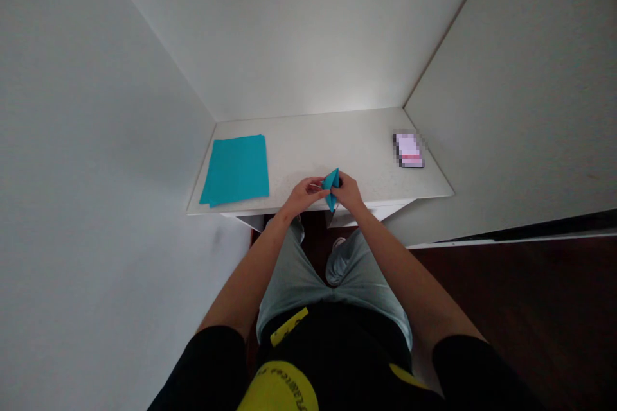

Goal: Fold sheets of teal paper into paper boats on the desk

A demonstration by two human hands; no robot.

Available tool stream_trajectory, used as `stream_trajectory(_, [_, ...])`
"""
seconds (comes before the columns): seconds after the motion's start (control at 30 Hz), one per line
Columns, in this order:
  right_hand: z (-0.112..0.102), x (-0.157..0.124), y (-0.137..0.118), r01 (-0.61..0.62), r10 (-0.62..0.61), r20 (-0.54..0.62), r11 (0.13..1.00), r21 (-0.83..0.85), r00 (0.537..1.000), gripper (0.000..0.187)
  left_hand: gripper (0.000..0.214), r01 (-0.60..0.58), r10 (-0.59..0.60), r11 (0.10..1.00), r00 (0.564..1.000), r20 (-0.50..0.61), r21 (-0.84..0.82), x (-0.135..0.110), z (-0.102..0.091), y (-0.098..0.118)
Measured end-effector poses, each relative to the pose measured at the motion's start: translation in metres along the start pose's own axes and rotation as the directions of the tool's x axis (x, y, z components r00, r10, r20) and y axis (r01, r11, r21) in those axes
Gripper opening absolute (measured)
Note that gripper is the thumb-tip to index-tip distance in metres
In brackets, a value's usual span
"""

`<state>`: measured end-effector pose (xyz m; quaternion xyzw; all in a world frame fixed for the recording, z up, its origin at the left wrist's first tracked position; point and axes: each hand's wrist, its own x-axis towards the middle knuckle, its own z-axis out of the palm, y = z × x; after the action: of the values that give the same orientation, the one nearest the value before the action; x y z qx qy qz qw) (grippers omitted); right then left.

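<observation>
Square teal paper sheet (235,170) lies flat on left part of white table (308,141), well apart from hands. Left hand (303,198) pinches folded teal paper (330,189) from left side; right hand (348,192) grips same piece from right. Hands together, paper held between them, point up, just above table front edge. Far right, pixelated flat object (409,149) lies beside wall, too blurred to tell.
</observation>
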<state>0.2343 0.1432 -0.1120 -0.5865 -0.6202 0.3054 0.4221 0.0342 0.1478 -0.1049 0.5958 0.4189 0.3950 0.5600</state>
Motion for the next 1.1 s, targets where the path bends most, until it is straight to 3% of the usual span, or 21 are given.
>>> stream_trajectory(0.17, [0.004, 0.002, 0.001, 0.010, -0.010, 0.017, 1.000, -0.017, 1.000, 0.039, 0.069, -0.055, 0.059, 0.995, 0.997, -0.048, 0.082, -0.001, 0.002, -0.003])
stream_trajectory(0.33, [0.002, 0.003, 0.004, 0.083, -0.082, 0.076, 0.996, -0.015, 0.994, 0.040, 0.057, -0.052, 0.062, 0.988, 0.996, -0.066, 0.144, 0.002, 0.002, -0.007])
stream_trajectory(0.6, [-0.010, 0.003, 0.010, 0.131, -0.147, 0.130, 0.983, 0.126, 0.981, 0.046, 0.054, 0.008, 0.011, 0.992, 0.989, -0.145, 0.128, 0.004, 0.006, -0.007])
stream_trajectory(0.7, [-0.012, 0.004, 0.013, 0.143, -0.155, 0.116, 0.984, 0.106, 0.981, 0.040, 0.048, -0.027, 0.062, 0.981, 0.982, -0.177, 0.193, 0.004, 0.003, -0.002])
stream_trajectory(0.87, [-0.011, 0.006, 0.020, 0.146, -0.156, 0.095, 0.984, 0.106, 0.983, 0.034, 0.036, -0.158, 0.241, 0.857, 0.964, -0.110, 0.491, 0.003, -0.013, 0.006])
stream_trajectory(1.0, [-0.010, 0.004, 0.021, 0.161, -0.168, 0.101, 0.984, 0.079, 0.981, 0.035, 0.026, -0.147, 0.279, 0.738, 0.955, -0.099, 0.659, -0.001, -0.024, 0.006])
stream_trajectory(1.1, [-0.008, 0.002, 0.020, 0.202, -0.203, 0.097, 0.979, 0.016, 0.974, 0.034, 0.028, -0.193, 0.284, 0.646, 0.959, 0.002, 0.739, -0.008, -0.028, 0.004])
